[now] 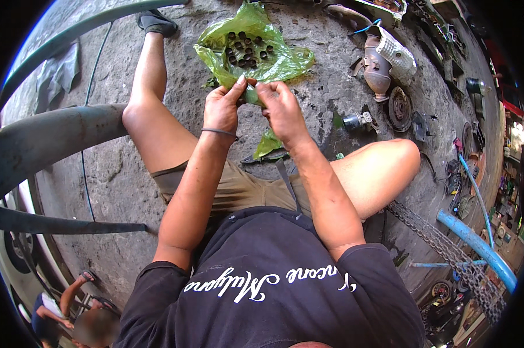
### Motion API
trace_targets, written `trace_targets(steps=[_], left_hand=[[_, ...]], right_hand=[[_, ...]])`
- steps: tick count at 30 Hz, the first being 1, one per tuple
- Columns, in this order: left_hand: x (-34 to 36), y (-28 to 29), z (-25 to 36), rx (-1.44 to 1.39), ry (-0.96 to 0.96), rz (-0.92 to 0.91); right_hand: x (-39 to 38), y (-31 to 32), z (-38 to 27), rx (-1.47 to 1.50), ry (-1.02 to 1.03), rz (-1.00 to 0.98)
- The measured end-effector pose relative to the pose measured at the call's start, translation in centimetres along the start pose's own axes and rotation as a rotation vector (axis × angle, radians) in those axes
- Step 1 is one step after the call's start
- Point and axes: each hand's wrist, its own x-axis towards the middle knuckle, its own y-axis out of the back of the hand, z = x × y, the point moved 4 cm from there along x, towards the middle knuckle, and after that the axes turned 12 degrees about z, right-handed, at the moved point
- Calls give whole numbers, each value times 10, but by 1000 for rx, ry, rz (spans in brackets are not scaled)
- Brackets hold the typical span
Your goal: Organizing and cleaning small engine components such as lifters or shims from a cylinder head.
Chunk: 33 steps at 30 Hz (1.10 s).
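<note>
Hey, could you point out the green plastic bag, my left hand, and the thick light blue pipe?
Green plastic bag point(288, 59): head view, on its bare right side.
Left hand point(221, 109): head view, on the back of the hand.
Light blue pipe point(476, 250): head view, about midway along it.

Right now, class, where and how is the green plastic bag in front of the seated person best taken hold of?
Likely by the crumpled flap on the right of the green plastic bag, pinching a fold from the right: that part is bare film, away from the small dark cylinders clustered nearer the middle, while the left hand and right hand are at the near edge.
</note>
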Motion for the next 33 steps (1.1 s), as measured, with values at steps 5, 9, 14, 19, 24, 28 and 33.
trace_targets(steps=[5,9,14,19,24,28,33], left_hand=[[-28,-14,23,-164,-60,-204],[-32,-7,32,143,-106,-95],[-57,-16,60,-82,-99,-129],[-64,-25,71,-169,-163,-174],[-66,-28,87,-98,-335,-241],[-64,-20,86,83,-296,-140],[-66,-15,80,-46,-58,-175]], right_hand=[[-28,3,-28,281,-501,-362],[-35,4,-48,-201,478,3],[-67,-4,-76,-542,1121,142],[-42,-1,-48,78,125,-48],[-58,-6,-76,300,-61,-178],[-60,-4,-83,4,467,28],[-66,1,-100,-493,1378,53]])
